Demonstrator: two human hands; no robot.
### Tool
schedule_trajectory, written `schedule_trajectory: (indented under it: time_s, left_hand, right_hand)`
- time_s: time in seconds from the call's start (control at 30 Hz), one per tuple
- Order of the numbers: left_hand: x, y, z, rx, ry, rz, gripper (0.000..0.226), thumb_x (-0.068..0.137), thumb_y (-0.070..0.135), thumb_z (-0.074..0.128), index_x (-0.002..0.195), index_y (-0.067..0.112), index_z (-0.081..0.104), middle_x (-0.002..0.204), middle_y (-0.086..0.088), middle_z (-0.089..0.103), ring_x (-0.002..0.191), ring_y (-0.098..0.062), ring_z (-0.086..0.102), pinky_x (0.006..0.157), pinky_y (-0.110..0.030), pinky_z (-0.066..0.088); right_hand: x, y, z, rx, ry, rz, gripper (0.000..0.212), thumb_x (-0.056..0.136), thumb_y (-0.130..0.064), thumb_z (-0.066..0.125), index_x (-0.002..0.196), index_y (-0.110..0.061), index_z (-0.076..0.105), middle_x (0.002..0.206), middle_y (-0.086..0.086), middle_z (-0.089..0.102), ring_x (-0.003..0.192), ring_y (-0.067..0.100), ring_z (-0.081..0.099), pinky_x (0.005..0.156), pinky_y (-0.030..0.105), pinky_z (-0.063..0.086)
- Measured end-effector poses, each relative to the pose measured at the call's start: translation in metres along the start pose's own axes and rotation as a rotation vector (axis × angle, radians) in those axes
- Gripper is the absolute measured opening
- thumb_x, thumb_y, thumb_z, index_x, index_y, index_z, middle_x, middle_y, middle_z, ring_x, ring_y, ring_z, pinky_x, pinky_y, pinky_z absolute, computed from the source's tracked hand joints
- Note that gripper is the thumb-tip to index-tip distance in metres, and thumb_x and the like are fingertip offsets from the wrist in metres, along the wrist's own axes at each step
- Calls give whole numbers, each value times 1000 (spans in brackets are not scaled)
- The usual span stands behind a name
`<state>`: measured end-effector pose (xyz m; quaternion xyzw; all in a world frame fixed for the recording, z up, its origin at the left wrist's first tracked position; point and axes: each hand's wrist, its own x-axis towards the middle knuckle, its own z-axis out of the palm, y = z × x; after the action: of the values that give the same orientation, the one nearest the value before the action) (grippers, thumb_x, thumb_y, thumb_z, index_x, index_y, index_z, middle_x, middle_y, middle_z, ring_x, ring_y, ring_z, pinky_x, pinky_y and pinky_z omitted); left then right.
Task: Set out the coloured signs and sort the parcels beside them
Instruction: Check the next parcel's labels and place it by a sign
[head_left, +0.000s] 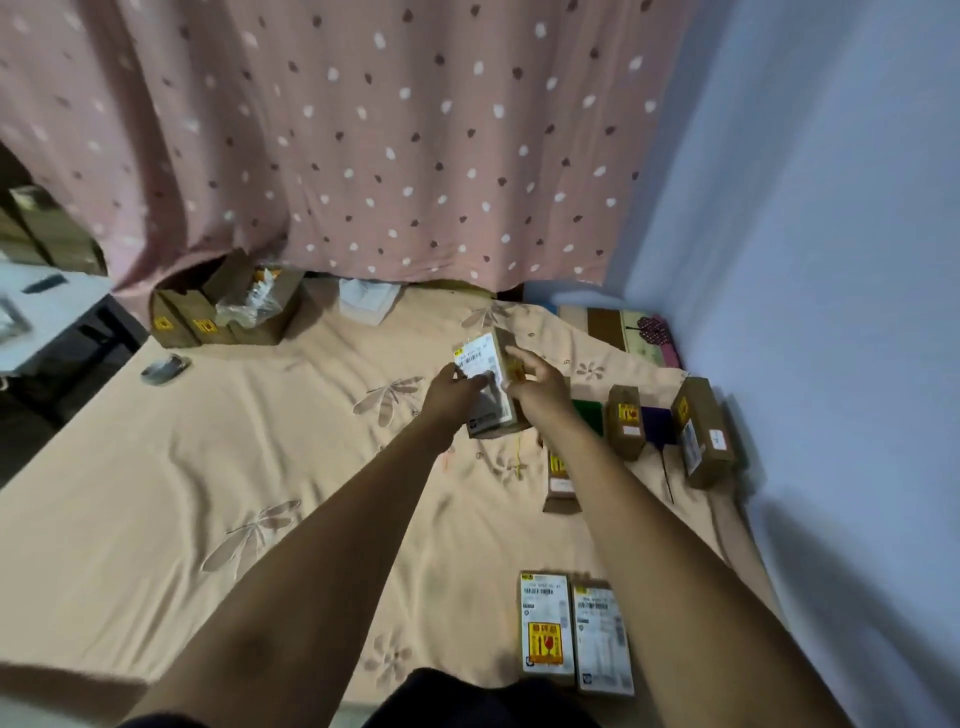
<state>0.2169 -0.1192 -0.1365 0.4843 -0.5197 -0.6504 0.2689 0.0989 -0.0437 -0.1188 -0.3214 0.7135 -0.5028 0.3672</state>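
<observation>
Over the middle of the bed I hold a brown cardboard parcel (492, 374) with a white shipping label. My left hand (456, 388) grips its left side and my right hand (537, 387) grips its right side. A green sign (589, 415) lies just right of my right wrist, and a purple sign (657, 423) lies further right. One upright parcel (625, 427) stands between the two signs, and another parcel (702, 432) stands at the purple sign's right. A third parcel (560, 475) lies partly hidden under my right forearm. Two labelled parcels (545, 629) (602, 636) lie flat near me.
The bed sheet (260, 467) is peach with flower patterns. Open cardboard boxes (228, 306) stand at the far left by the dotted pink curtain (363, 130). A white packet (366, 299) lies at the back. The blue wall (831, 260) bounds the right side.
</observation>
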Motion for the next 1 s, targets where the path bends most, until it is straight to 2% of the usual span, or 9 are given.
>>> schedule_trajectory:
  time_s: [0.1, 0.2, 0.37, 0.5, 0.6, 0.7, 0.8, 0.93, 1.0]
  left_hand:
    - [-10, 49, 0, -116, -70, 128, 30, 100, 38, 61, 125, 22, 65, 98, -2, 72, 80, -22, 67, 70, -31, 56]
    - [-19, 89, 4, -159, -90, 325, 37, 103, 47, 50, 132, 26, 59, 111, -4, 75, 94, -28, 75, 74, -37, 62]
    - [-44, 145, 15, -288, -43, 562, 44, 108, 44, 41, 147, 24, 46, 124, -3, 70, 101, -11, 75, 70, -24, 60]
    - [-62, 170, 26, -318, 14, 673, 36, 106, 39, 48, 139, 25, 53, 120, -3, 73, 101, -17, 76, 73, -34, 63]
    - [-68, 175, 35, -326, 145, 696, 35, 99, 49, 56, 127, 29, 62, 116, 1, 74, 101, -16, 76, 81, -45, 64]
    - [-76, 173, 40, -354, 239, 680, 35, 88, 58, 64, 116, 38, 63, 117, 5, 73, 104, -15, 74, 83, -47, 64]
    - [-84, 173, 34, -361, 264, 686, 21, 87, 55, 68, 106, 48, 64, 115, 9, 72, 107, -14, 73, 87, -47, 62]
    - [-95, 169, 20, -436, 185, 648, 28, 98, 33, 64, 122, 18, 69, 111, -3, 76, 98, -17, 76, 73, -30, 62]
    - [-104, 166, 14, -467, 132, 622, 33, 98, 30, 65, 126, 12, 66, 112, -6, 77, 98, -21, 76, 72, -29, 61]
  right_hand:
    - [1, -48, -13, 30, 55, -194, 59, 76, -15, 76, 130, -34, 63, 125, -7, 70, 111, 12, 66, 99, 36, 54]
    - [-7, -95, -24, 117, 61, -351, 53, 83, -16, 75, 133, -28, 62, 126, -6, 69, 115, 11, 64, 92, 31, 56]
    - [-29, -146, -43, 77, -12, -549, 60, 85, -19, 74, 141, -31, 56, 138, -6, 62, 128, 15, 58, 98, 42, 58]
    - [-43, -168, -54, -29, -7, -675, 67, 83, -27, 77, 144, -33, 52, 149, -11, 51, 135, 15, 52, 104, 40, 54]
    - [-49, -173, -51, -19, 74, -714, 58, 88, -24, 73, 144, -28, 57, 150, -8, 53, 133, 14, 55, 101, 39, 57]
    - [-56, -170, -46, 58, 163, -736, 46, 93, -12, 67, 138, -21, 64, 146, -7, 59, 132, 11, 57, 102, 37, 56]
    - [-66, -166, -37, 148, 220, -730, 44, 92, -3, 66, 134, -15, 67, 144, -7, 60, 129, 6, 59, 105, 34, 53]
    - [-78, -168, -30, 388, 287, -682, 37, 96, -2, 63, 130, -15, 69, 129, -6, 70, 115, 10, 69, 83, 26, 62]
    - [-81, -170, -28, 479, 356, -653, 30, 99, -7, 60, 124, -16, 72, 119, -5, 75, 107, 12, 73, 71, 23, 62]
